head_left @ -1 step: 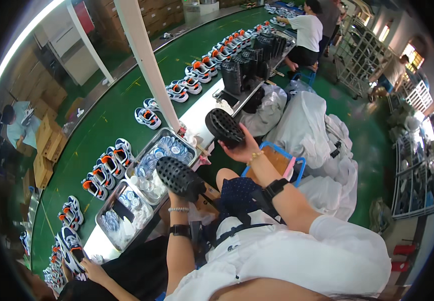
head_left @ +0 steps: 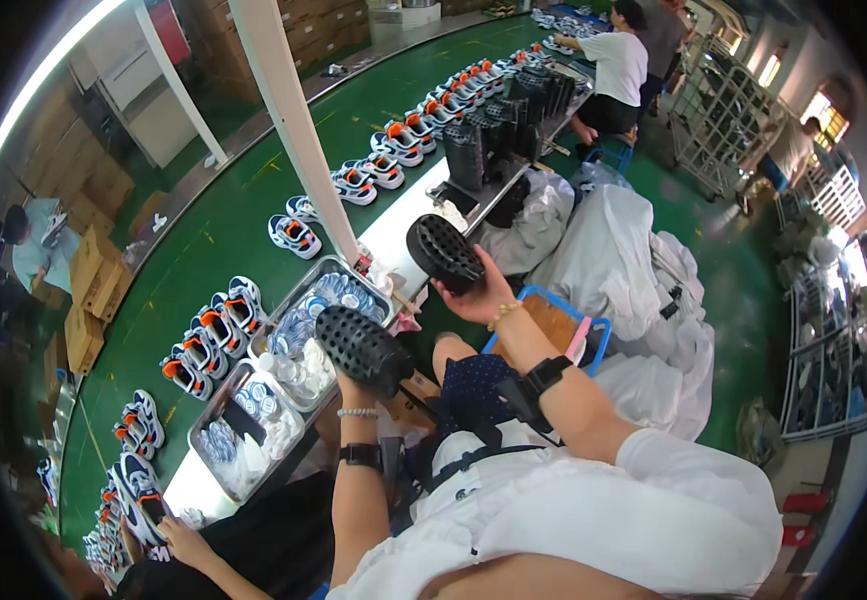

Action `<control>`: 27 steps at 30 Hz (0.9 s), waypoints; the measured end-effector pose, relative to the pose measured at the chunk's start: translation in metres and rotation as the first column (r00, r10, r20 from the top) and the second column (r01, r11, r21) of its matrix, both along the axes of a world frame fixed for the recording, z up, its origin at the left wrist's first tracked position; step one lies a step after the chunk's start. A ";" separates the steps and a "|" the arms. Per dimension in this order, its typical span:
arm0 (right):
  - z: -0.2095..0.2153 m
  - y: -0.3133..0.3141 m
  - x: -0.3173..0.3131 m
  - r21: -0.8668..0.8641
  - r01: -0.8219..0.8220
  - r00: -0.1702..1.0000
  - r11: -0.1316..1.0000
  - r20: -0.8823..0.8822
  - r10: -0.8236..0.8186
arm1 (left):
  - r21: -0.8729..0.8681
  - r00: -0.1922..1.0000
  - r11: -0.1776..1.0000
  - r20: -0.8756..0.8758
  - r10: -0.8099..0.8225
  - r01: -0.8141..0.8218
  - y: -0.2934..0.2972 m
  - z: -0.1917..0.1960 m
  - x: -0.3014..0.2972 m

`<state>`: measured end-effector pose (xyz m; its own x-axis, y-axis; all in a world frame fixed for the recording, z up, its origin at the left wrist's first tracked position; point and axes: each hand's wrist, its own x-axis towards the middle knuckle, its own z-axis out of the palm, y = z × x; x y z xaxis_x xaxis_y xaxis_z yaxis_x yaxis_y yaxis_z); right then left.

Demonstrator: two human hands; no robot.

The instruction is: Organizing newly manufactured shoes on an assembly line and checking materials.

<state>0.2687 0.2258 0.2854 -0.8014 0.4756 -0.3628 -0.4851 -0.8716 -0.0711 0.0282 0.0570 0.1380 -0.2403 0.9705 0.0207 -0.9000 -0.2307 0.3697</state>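
The left hand (head_left: 353,385) gripped a black studded sole (head_left: 362,349), its long axis running 10 to 4 o'clock. The right hand (head_left: 481,298) clasped a second black sole (head_left: 444,252), also 10-to-4, above the metal tray (head_left: 288,300).

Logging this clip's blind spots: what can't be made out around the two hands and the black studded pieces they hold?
- Left hand, head view: fingers hidden behind its black studded piece.
- Right hand: palm covered by its black studded piece; grip unclear.
- Both pieces: undersides face away.
- Metal trays: the small blue-and-white items are too small to identify.
- Blue crate: contents blocked by the right forearm.
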 end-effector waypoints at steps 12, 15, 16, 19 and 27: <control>-0.101 0.208 -0.082 -0.097 -0.281 0.912 0.955 0.284 0.297 | -0.567 0.963 0.787 -0.242 0.121 -0.242 0.249 -0.023 -0.024; -0.097 0.243 -0.117 -0.109 -0.286 0.910 0.952 0.278 0.306 | -0.646 0.965 0.719 -0.138 0.222 -0.258 0.297 -0.054 -0.053; -0.103 0.259 -0.111 -0.134 -0.283 0.906 0.950 0.287 0.310 | -0.688 0.967 0.687 -0.089 0.240 -0.234 0.318 -0.059 -0.046; -0.128 0.308 -0.106 -0.183 -0.305 0.931 0.935 0.150 0.333 | -0.688 0.852 0.525 -0.499 0.159 -0.501 0.368 -0.064 -0.042; -0.149 0.318 -0.112 -0.291 -0.335 0.860 0.896 0.296 0.417 | -0.756 0.860 0.441 -0.319 0.397 -0.484 0.365 -0.030 -0.044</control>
<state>0.1565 0.5437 0.1362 -0.7078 0.0375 -0.7054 -0.0978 -0.9942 0.0452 -0.0158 0.4217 0.1075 -0.6797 0.3489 -0.6451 -0.7217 -0.1616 0.6731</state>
